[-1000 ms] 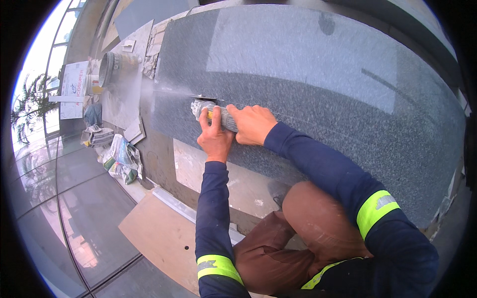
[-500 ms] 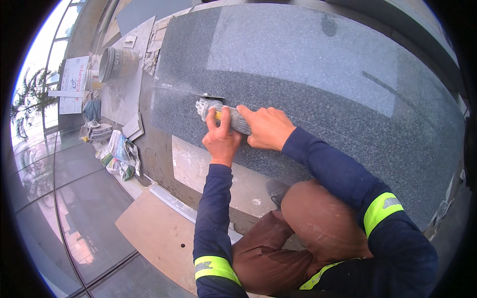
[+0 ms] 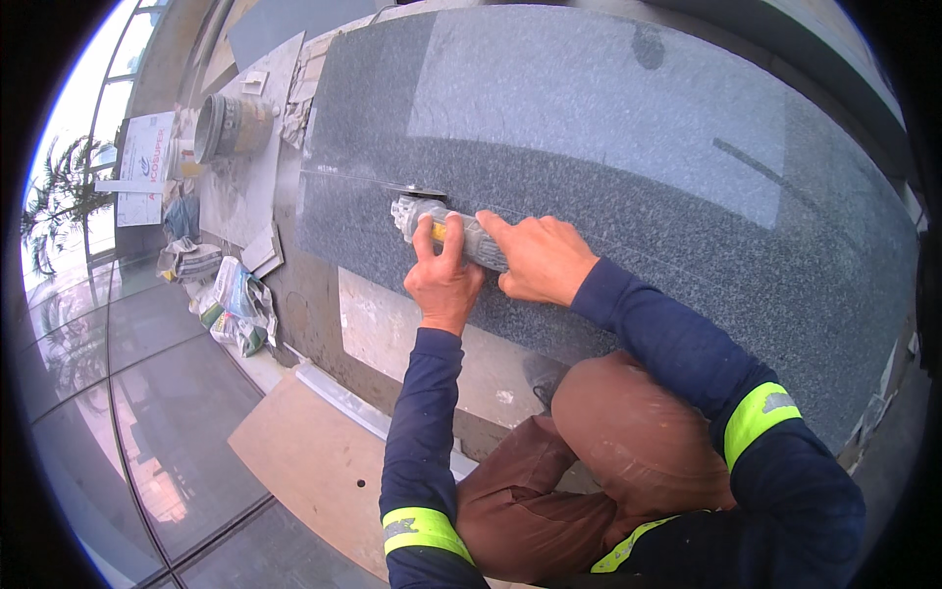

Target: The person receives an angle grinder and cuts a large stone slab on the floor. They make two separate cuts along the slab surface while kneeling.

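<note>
Head view: angle grinder point(image 3: 481, 249) over speckled granite slab point(image 3: 628, 206), under the fingers point(image 3: 452, 239);
Left hand point(image 3: 442, 290): two fingers hooked across it;
Right hand point(image 3: 542, 258): closed round its rear, index finger extended;
Lettering: red, on white panel point(image 3: 139, 206)

Bright, soft daylight fills the scene, strongest at upper left, where the window panes point(image 3: 120, 61) burn out to white. Pale glare veils the upper part of the stone slab point(image 3: 608, 196); glossy floor tiles point(image 3: 182, 432) at lower left mirror light. Straight edges bow toward the black rim.
</note>
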A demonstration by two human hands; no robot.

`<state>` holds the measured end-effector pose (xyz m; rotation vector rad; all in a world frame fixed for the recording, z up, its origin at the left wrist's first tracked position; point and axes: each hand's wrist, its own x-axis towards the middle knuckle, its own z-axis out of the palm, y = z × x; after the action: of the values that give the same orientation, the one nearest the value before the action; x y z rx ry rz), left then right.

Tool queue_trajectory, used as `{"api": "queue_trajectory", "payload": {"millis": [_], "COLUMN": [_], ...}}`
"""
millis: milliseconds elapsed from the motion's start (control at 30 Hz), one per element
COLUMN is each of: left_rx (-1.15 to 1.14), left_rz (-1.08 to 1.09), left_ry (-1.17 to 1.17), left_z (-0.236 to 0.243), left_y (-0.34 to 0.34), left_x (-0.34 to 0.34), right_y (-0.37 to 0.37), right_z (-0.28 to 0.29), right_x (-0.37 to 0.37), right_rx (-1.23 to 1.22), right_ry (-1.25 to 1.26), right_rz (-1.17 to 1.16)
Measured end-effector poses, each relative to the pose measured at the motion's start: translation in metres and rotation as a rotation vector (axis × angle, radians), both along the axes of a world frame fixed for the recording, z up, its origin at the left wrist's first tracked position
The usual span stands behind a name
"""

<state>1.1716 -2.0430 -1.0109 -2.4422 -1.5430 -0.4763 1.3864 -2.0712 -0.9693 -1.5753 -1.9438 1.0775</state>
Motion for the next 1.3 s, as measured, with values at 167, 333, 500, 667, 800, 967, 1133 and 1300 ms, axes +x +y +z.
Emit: {"api": "queue_trajectory", "payload": {"millis": [167, 333, 500, 667, 800, 967, 1133, 1300], "left_rx": [-0.005, -0.013, -0.02, -0.037, -0.034, -0.003, -0.014, -0.009], "left_rz": [0.012, 0.012, 0.051, 0.069, 0.032, 0.006, -0.003, -0.013], "left_ry": [0.004, 0.003, 0.01, 0.042, 0.012, 0.032, 0.029, 0.017], "left_z": [-0.002, -0.007, -0.01, -0.01, -0.007, -0.003, 0.001, 0.001], "left_y": [0.003, 0.015, 0.03, 0.026, 0.015, 0.006, 0.002, -0.001], "left_x": [-0.004, -0.015, -0.021, -0.023, -0.016, -0.007, -0.002, 0.001], "right_y": [0.005, 0.019, 0.038, 0.032, 0.02, 0.006, 0.002, -0.002], "right_z": [-0.005, -0.017, -0.024, -0.02, -0.016, -0.007, -0.003, -0.002], "right_x": [-0.006, -0.021, -0.036, -0.033, -0.02, -0.009, -0.003, 0.0], "right_rx": [-0.032, -0.037, -0.019, -0.011, -0.013, -0.003, -0.011, -0.009], "right_ry": [0.02, 0.027, 0.026, 0.027, 0.021, 0.02, 0.011, 0.001], "right_rz": [0.005, 0.005, -0.008, 0.014, 0.002, 0.001, -0.002, -0.008]}}
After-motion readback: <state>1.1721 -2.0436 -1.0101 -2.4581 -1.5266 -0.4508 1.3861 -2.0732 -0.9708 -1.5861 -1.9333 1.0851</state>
